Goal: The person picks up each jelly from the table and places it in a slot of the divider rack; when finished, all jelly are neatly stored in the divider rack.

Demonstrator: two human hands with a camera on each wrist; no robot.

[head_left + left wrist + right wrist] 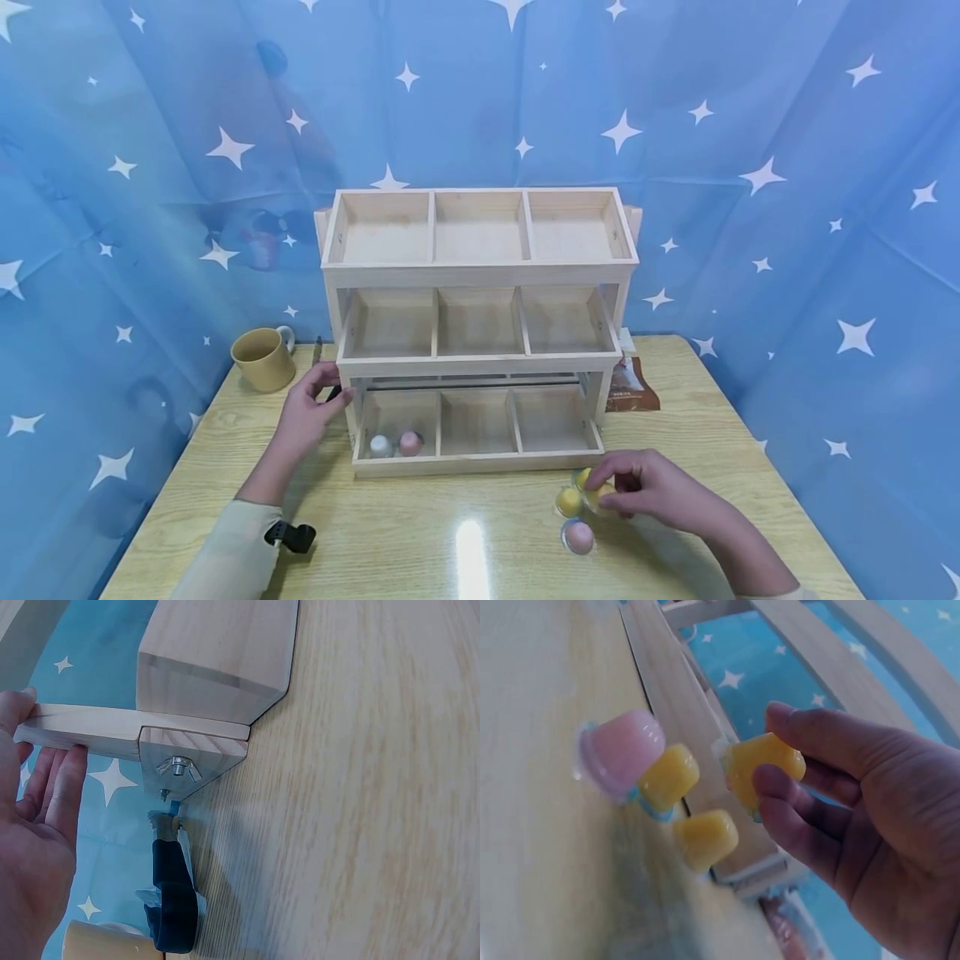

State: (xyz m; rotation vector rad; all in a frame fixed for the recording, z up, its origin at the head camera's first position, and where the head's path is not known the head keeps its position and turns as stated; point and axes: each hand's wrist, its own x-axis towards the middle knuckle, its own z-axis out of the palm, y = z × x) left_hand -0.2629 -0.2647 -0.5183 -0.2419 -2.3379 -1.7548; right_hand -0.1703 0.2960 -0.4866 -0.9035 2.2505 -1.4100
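A three-tier wooden rack (480,275) stands on the table, each tier split into three compartments. My left hand (307,412) holds its left upright (82,724), thumb on one side and fingers on the other. At the rack's front right, my right hand (660,492) pinches a yellow jelly cup (761,765) between thumb and fingers. Two more yellow jelly cups (670,778) and a pink jelly cup (579,537) stand on the table beside that hand. In the bottom tier's left compartment sit a white jelly cup (381,447) and another pink one (410,443).
A tan mug (264,360) stands at the table's back left. Between mug and rack lies a black-handled tool (174,896), partly hidden. Behind the rack's right side is a brown packet (633,387). A blue starry curtain (480,100) surrounds the table.
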